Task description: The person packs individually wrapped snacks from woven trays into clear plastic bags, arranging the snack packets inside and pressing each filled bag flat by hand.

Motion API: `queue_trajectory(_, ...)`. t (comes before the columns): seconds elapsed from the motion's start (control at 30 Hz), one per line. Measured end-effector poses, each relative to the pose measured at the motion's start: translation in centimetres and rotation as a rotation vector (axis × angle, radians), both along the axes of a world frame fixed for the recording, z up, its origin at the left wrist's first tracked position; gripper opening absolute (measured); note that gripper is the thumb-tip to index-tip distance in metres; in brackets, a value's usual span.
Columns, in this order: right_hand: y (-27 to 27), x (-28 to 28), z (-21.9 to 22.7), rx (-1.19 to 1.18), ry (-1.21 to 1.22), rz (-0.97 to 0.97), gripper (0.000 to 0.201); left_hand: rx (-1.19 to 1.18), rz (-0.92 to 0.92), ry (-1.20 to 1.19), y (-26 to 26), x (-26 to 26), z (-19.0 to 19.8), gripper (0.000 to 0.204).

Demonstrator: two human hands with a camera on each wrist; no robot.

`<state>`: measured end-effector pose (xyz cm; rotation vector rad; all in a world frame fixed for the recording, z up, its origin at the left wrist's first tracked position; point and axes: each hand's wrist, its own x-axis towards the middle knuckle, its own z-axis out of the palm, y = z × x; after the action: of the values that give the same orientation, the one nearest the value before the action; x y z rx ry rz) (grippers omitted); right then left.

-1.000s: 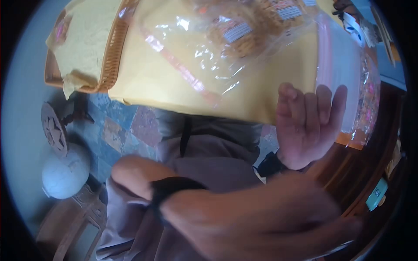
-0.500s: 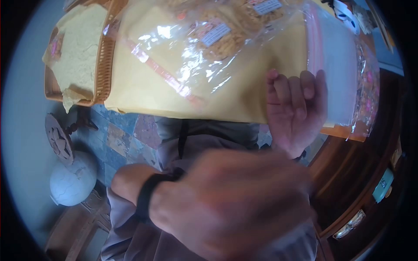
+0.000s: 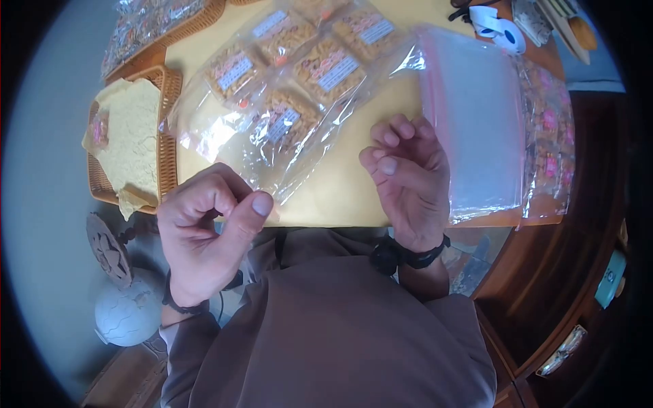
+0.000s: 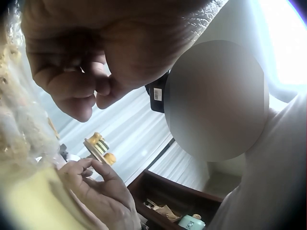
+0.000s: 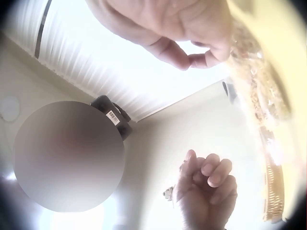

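My left hand (image 3: 204, 234) hovers at the table's near edge, fingers loosely curled and thumb tip near the forefinger. It holds nothing visible; in the left wrist view its fingers (image 4: 67, 91) bend with nothing between them. In the head view its thumb overlaps the near corner of a large clear plastic bag (image 3: 224, 132). Flat, labelled packets of golden-brown snacks (image 3: 330, 68) lie in that bag. Farther right, my right hand (image 3: 411, 180) is raised, palm up, with loosely bent fingers and nothing in them. Beside it lies a stack of empty clear bags (image 3: 483, 129).
A wicker basket (image 3: 169, 129) lined with pale cloth stands at the left. Packets with pink labels (image 3: 549, 143) lie along the right edge. A white tape roll (image 3: 507, 35) sits at the back right. Dark wooden shelving (image 3: 544, 299) is at my right.
My left arm has swung from across my body on the right back to the left side. The right hand's fingers have shifted slightly, and the head view now takes in more of the table.
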<state>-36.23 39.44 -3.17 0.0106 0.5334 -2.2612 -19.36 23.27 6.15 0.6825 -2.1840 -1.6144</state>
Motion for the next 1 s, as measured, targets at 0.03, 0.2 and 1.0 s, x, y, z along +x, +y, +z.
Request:
queue_trajectory(0.03,0.0,-0.2,0.1,-0.005,0.005,-0.001,0.06,0.061,0.053,-0.005,0.3,-0.5,0.3,0.037)
queue_trajectory(0.2,-0.3,-1.2,0.8,-0.105,-0.037,0.017,0.06,-0.008,-0.008,-0.006,0.3,-2.5,1.2,0.038)
queue_trajectory(1.0,-0.9,-4.8,0.9,-0.261,-0.149,0.136,0.059,-0.214,-0.189,0.019,-1.6,-7.2,3.1,0.038)
